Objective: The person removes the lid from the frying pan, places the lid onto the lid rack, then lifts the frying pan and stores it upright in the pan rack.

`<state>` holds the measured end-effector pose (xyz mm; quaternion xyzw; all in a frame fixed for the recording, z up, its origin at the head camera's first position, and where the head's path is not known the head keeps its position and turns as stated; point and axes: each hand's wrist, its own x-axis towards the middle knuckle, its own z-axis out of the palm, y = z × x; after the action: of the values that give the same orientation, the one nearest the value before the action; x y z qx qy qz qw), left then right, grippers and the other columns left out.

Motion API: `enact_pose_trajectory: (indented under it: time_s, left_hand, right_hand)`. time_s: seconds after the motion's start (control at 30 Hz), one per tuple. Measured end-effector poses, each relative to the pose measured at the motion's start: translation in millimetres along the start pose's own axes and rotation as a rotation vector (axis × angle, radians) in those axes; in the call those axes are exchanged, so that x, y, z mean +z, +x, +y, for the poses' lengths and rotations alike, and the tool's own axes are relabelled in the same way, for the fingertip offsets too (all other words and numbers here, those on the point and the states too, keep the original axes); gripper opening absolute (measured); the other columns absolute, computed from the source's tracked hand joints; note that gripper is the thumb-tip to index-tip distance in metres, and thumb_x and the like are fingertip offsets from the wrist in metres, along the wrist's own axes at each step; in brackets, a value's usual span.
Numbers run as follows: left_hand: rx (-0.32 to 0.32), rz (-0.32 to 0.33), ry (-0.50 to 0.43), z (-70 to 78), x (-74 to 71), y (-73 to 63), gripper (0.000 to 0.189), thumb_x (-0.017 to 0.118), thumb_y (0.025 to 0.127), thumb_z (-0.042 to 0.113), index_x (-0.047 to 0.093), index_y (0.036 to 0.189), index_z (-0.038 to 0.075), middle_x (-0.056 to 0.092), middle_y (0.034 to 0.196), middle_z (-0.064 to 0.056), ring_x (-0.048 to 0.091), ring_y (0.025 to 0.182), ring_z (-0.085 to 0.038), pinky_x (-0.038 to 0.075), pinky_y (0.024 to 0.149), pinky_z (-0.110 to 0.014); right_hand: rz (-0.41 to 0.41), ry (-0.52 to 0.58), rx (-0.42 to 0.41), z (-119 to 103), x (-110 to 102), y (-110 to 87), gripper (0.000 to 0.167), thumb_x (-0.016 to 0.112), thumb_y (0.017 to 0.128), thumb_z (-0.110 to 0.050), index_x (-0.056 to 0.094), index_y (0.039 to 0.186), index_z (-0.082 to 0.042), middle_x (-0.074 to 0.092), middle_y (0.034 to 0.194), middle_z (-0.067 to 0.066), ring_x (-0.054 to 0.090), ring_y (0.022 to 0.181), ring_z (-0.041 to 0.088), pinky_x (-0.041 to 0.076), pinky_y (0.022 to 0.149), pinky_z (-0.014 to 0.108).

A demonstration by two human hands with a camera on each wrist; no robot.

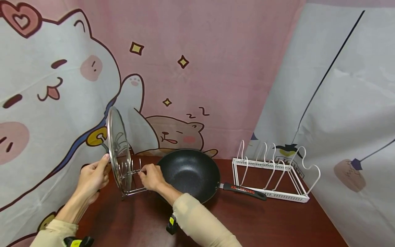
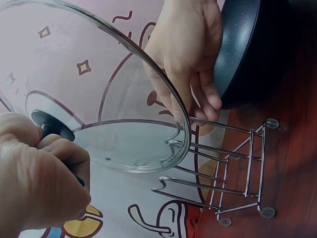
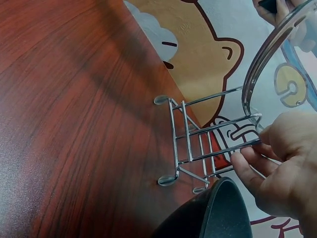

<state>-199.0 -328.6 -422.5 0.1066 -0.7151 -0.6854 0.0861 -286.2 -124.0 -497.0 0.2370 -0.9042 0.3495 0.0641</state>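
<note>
My left hand (image 1: 92,176) holds a clear glass lid (image 1: 118,140) on edge by its black knob (image 2: 52,124), with the fingers curled round it. The lid's metal-rimmed lower edge is among the upright prongs of a small chrome wire rack (image 1: 135,191); whether it rests on the rack's base I cannot tell. My right hand (image 1: 153,177) pinches the top of one prong of this rack between thumb and fingers, seen closely in the right wrist view. Just right of that hand sits a black wok (image 1: 188,175), partly hidden by the right forearm.
The wok's black handle (image 1: 247,191) points right, passing in front of a white rack (image 1: 287,196) with tall curved dividers. All stand on a dark red wooden table (image 1: 247,223). A printed cloth (image 1: 216,68) hangs behind, close to the lid and wire rack.
</note>
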Motion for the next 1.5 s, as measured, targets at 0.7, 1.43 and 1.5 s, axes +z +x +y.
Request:
enact_pose_trajectory:
  time_s: [0.7,1.43,1.5]
  left_hand:
    - [-0.012,0.002,-0.022,0.5,0.2,1.2,0.062,0.064,0.110,0.063,0.050,0.069,0.018,0.039,0.052,0.010,0.031,0.045,-0.005,0.017,0.050,-0.044]
    - [-0.020,0.016,-0.015,-0.4,-0.6,11.2,0.058,0.062,0.111,0.061,0.055,0.075,0.017,0.040,0.052,0.010,0.032,0.043,-0.004,0.018,0.052,-0.044]
    - [-0.019,0.012,-0.015,-2.4,-1.4,13.2,0.057,0.062,0.111,0.062,0.056,0.076,0.017,0.040,0.053,0.010,0.032,0.043,-0.003,0.018,0.051,-0.044]
  right_hand:
    - [-0.028,-0.008,0.010,1.6,0.8,2.5,0.018,0.073,0.110,-0.026,0.087,0.104,-0.017,0.083,0.091,-0.005,0.072,0.083,0.008,0.059,0.075,0.026]
    - [-0.042,-0.017,-0.031,2.8,-0.1,3.6,0.020,0.072,0.110,-0.023,0.086,0.099,-0.016,0.079,0.083,-0.005,0.066,0.077,0.005,0.055,0.072,0.023]
    - [-0.044,-0.018,-0.035,2.6,-0.7,3.1,0.021,0.072,0.110,-0.022,0.087,0.099,-0.015,0.078,0.082,-0.005,0.065,0.076,0.005,0.054,0.072,0.023]
